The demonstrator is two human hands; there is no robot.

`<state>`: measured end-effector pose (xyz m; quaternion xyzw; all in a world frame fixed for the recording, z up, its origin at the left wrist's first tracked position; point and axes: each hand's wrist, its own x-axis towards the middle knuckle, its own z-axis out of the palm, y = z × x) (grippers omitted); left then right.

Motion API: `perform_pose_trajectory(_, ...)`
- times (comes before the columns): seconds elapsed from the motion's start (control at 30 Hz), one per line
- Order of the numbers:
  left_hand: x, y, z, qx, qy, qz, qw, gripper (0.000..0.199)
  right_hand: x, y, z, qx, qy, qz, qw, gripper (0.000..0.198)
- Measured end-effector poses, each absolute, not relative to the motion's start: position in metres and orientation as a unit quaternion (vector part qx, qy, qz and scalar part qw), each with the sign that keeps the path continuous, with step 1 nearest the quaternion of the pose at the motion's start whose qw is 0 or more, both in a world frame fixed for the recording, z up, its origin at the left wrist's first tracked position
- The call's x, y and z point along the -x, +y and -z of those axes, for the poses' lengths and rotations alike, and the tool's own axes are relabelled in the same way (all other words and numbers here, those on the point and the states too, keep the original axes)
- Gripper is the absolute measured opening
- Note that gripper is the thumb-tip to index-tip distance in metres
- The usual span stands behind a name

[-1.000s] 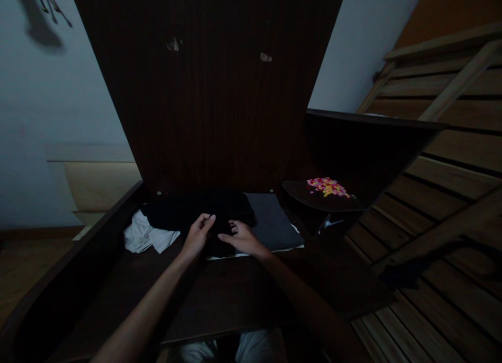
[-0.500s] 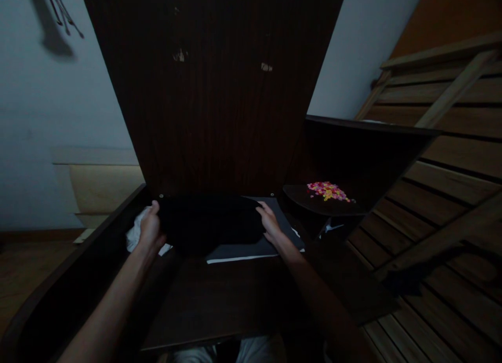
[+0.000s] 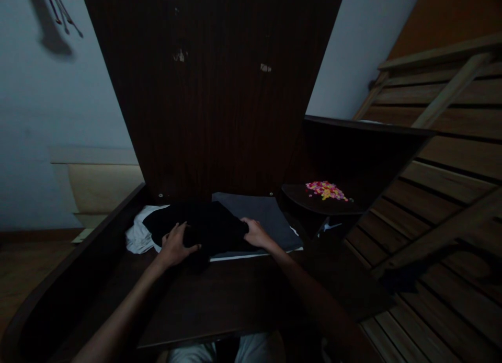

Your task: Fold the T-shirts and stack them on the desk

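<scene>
A black cloth (image 3: 207,224), perhaps a garment, lies partly over a white cloth (image 3: 139,231) on its left and a flat dark grey piece (image 3: 266,216) on its right. With fingers spread, my left hand (image 3: 175,246) rests on the front left part of the black cloth. The right edge of that cloth is pinched in my right hand (image 3: 255,233), above the grey piece. A pale edge shows under the front of the grey piece. The dim light hides the folds of the black cloth.
All this lies on a dark wooden desk (image 3: 204,305) against a tall dark panel (image 3: 219,101). On a rounded shelf (image 3: 294,195) to the right is a pile of small pink, red and yellow pieces (image 3: 327,191). A slatted wooden frame (image 3: 451,180) stands at far right.
Both hands had held the black cloth stretched by its two ends. My left hand has let go of its end and moved right; the cloth is lower, uncovering more white cloth and grey piece.
</scene>
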<state>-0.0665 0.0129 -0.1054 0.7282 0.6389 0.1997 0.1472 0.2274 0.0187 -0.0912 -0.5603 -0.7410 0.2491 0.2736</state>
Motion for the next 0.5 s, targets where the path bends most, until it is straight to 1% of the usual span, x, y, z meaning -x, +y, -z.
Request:
perform_pose_trajectory(0.07, 0.067, 0.014, 0.1, -0.745, 0.61, -0.202, 0.183, 0.046, -0.226, 0.022, 0.086, 0.561, -0.732, -0.252, 0.292, 0.045)
perform_pose_trajectory(0.1, 0.068, 0.015, 0.094, -0.744, 0.598, -0.218, 0.2, 0.04, -0.226, 0.023, 0.082, 0.566, -0.725, -0.248, 0.305, 0.045)
perform_pose_trajectory(0.2, 0.075, 0.019, 0.071, -0.69, 0.605, -0.333, 0.217, 0.033, -0.229, 0.026, 0.067, 0.581, -0.707, -0.205, 0.348, 0.043)
perform_pose_trajectory(0.33, 0.086, 0.022, 0.027, -0.565, 0.604, -0.518, 0.217, 0.039, -0.232, 0.019, 0.034, 0.562, -0.719, -0.115, 0.393, 0.046)
perform_pose_trajectory(0.43, 0.09, 0.018, -0.018, -0.5, 0.556, -0.597, 0.29, 0.048, -0.236, 0.008, -0.002, 0.535, -0.726, -0.024, 0.431, 0.046)
perform_pose_trajectory(0.5, 0.092, 0.009, -0.049, -0.485, 0.511, -0.621, 0.342, 0.054, -0.241, 0.001, -0.029, 0.522, -0.709, 0.015, 0.474, 0.041)
